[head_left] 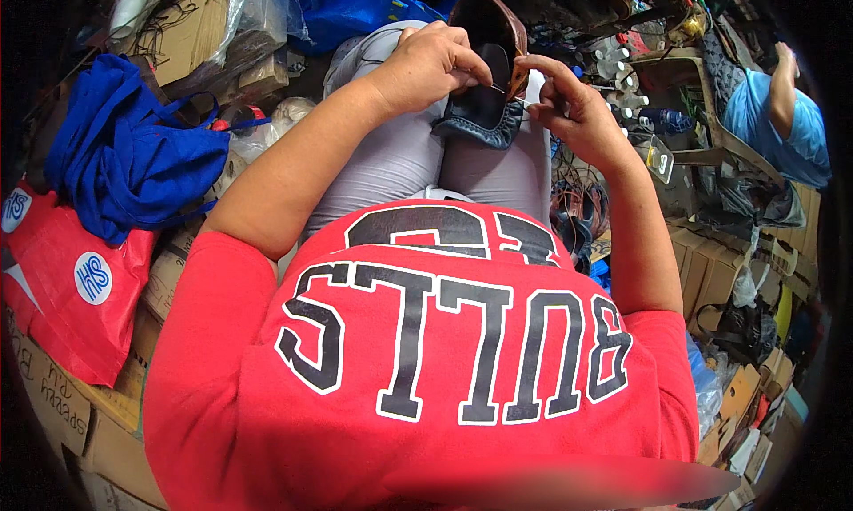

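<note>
Head view: a single wide fisheye camera, worn on the person's head, looks steeply down the front of the body and out past the knees. Nearest the lens, the red shirt (453,324) fills the lower middle; farther off, near the lap's (382,164) far edge, are the left hand (435,62) and right hand (573,111). The picture is upright; its corners are dark.

The left hand (444,62) hides part of the shoe (484,131) on the lap (382,155); the thin strand (498,89) by its fingertips is too small to tell as thread or needle. The view's rim cuts off the red bag (89,320). A smear (569,483) blurs the shirt's hem.
</note>
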`<state>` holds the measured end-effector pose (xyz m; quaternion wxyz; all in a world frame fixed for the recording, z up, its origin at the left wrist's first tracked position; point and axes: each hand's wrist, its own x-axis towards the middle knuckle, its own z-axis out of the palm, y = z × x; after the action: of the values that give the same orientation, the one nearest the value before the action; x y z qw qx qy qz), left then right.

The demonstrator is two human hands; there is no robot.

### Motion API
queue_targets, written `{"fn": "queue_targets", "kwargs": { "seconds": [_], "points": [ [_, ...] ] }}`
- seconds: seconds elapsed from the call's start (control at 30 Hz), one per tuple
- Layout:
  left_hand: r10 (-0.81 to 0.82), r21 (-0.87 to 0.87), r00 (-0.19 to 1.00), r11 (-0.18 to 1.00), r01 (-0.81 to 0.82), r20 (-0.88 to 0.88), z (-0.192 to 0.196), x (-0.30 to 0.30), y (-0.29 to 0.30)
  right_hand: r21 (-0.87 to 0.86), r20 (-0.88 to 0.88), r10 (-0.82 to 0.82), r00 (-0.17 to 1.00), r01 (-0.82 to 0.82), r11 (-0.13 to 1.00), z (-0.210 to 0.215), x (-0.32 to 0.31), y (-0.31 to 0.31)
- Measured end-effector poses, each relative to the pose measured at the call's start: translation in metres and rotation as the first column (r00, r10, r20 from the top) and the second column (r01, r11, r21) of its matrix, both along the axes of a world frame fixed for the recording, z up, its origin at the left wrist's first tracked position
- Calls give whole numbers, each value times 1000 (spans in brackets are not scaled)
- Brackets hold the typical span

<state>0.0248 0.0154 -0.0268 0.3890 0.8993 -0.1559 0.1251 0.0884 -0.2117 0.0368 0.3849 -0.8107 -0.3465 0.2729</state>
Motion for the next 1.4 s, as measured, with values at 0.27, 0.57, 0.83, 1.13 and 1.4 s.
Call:
{"fn": "queue_targets", "kwargs": {
  "seconds": [0.27, 0.57, 0.83, 1.13, 1.4],
  "points": [
    [-5, 63, 1000, 998, 5, -6, 0, 5, -5, 83, -88, -147, 985, 155, 984, -29, 2, -15],
    [10, 96, 1000, 995, -8, -21, -1, 3, -4, 170, -190, -124, 974, 157, 973, -35, -2, -16],
    [-43, 30, 997, 999, 44, -58, -4, 6, -1, 167, -177, -128, 976, 158, 973, -38, 0, -17],
    [-124, -106, 982, 988, 110, -142, -2, 10, 3, 168, -264, -105, 959, 152, 974, -39, 4, -17],
    [-90, -6, 988, 996, 90, -126, -2, 10, 4, 173, -223, -91, 971, 131, 976, -40, 5, -18]
  ]
}}
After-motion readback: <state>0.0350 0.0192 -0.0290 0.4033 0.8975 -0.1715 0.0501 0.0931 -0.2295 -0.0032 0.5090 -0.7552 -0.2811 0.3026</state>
